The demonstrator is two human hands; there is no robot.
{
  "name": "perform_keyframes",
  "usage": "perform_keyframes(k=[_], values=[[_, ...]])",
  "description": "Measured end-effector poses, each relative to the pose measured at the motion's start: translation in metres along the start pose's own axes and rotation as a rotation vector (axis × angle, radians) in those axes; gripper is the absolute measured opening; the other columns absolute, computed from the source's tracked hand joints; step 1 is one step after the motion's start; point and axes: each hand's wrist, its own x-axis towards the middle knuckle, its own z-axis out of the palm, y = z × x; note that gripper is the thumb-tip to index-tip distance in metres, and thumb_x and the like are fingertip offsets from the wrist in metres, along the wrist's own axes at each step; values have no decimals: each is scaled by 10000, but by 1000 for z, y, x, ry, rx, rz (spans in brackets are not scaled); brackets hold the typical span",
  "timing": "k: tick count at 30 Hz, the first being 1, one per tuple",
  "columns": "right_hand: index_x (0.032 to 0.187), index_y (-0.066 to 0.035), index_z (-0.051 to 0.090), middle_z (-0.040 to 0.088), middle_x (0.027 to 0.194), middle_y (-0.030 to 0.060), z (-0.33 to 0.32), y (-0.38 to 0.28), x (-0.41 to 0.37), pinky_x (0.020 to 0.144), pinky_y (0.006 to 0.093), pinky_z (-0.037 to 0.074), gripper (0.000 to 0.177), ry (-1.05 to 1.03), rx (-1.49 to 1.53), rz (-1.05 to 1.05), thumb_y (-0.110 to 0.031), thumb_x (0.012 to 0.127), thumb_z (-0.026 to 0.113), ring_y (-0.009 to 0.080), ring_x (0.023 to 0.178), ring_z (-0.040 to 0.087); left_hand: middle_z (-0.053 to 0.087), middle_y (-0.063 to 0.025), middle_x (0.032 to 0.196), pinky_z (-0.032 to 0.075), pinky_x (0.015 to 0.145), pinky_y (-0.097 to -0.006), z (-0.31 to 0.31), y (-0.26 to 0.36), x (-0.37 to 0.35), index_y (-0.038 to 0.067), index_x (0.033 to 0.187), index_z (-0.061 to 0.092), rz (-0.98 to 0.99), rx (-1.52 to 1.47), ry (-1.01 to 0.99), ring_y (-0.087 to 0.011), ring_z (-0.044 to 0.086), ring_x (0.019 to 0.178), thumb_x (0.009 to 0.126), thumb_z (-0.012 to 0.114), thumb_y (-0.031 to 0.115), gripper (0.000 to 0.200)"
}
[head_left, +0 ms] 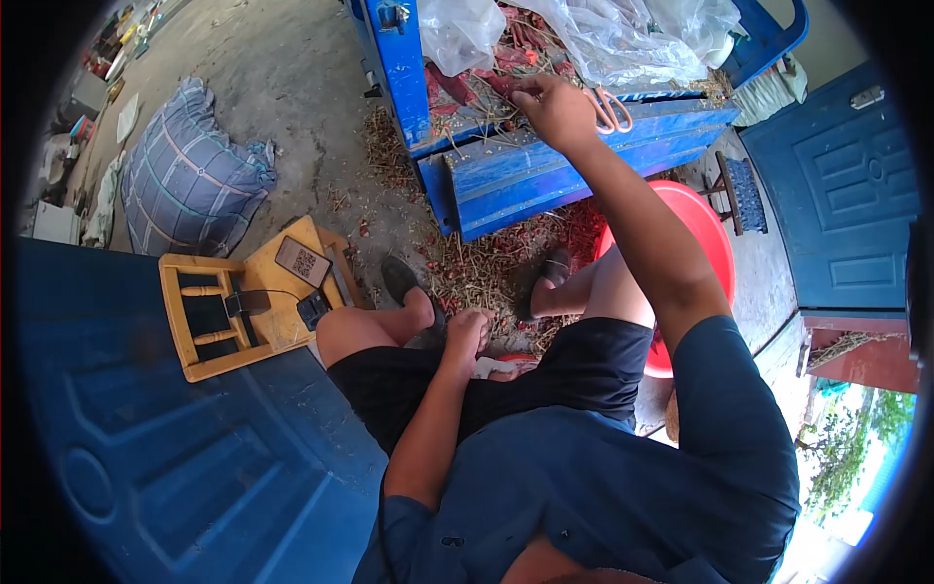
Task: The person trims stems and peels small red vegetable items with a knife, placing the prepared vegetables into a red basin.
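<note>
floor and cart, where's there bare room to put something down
The widest bare patch is the concrete floor between the checked bag and the blue cart. Crowded: the cart's bed, with dried red pods and plastic sheeting, and the straw litter between the shoes.

Phone [303, 261] on chair [268, 319] at left, pods [452, 86] and plastic sheeting [623, 44] in cart [574, 167] ahead, basin [702, 226] at right

Daylight glares white beyond the doorway at lower right — the concrete floor [292, 49] sits in soft shade — while fisheye distortion bends the black-rimmed edges.
</note>
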Motion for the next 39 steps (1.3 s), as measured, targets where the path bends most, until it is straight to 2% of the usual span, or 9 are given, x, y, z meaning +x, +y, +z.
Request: perform_keyframes(k=[5,15,18,25,29,33,35,37,39], values=[[1057,-160,722,689,1109,120,18,-13,29,893,426,501,298,-119,-267,156,-346,825,708,272,1032,661,426,71,611,262,420,-212,-12,-1,3,66,920,621,24,-24,4,-33,362,477,882,520,121,121],[895,-37,617,672,792,44,13,26,-2,673,293,524,150,63,533,1,-133,862,727,107,731,639,444,57,613,282,419,-215,9,-14,15,42,920,632,-8,64,-77,-45,377,473,860,509,84,143],[1002,-33,600,641,831,8,-16,12,-22,629,230,522,158,11,999,221,-145,931,685,90,694,613,446,57,613,280,417,-212,10,-18,15,42,906,635,-9,62,-70,-44,381,474,866,526,97,128],[1285,-69,587,643,908,-25,-55,32,-46,638,217,532,342,-308,961,405,-219,978,617,60,700,615,438,65,603,270,404,-212,4,-28,21,62,877,639,-32,105,-42,-39,361,454,871,539,97,106],[1287,-67,599,658,931,-19,-85,59,-70,571,194,472,337,-143,994,436,-185,972,616,42,618,534,453,65,596,262,394,-214,3,-31,24,67,882,657,-46,101,-14,-37,354,437,884,538,103,124],[1276,-30,601,715,1016,35,-116,155,-132,581,187,446,338,147,772,526,-120,951,577,17,632,500,459,62,598,265,397,-217,-1,-32,26,65,882,660,-28,79,-15,-39,360,444,896,549,121,125],[1254,-22,617,728,1029,93,-130,236,-177,646,253,503,358,204,516,614,-157,923,599,99,671,592,461,62,602,271,401,-217,-4,-33,29,61,891,663,-18,85,-74,-39,370,453,907,548,128,134],[1233,-29,636,723,1034,140,-137,306,-221,761,349,538,395,127,-157,600,-241,901,641,234,788,683,464,60,605,274,405,-216,0,-31,28,58,893,665,-9,80,-75,-38,373,458,908,547,127,138],[1210,-33,649,719,1028,149,-133,288,-235,813,375,531,404,213,-437,548,-280,890,656,275,851,691,466,58,609,277,409,-215,4,-31,28,55,895,667,-6,84,-82,-38,377,462,909,545,127,142]])
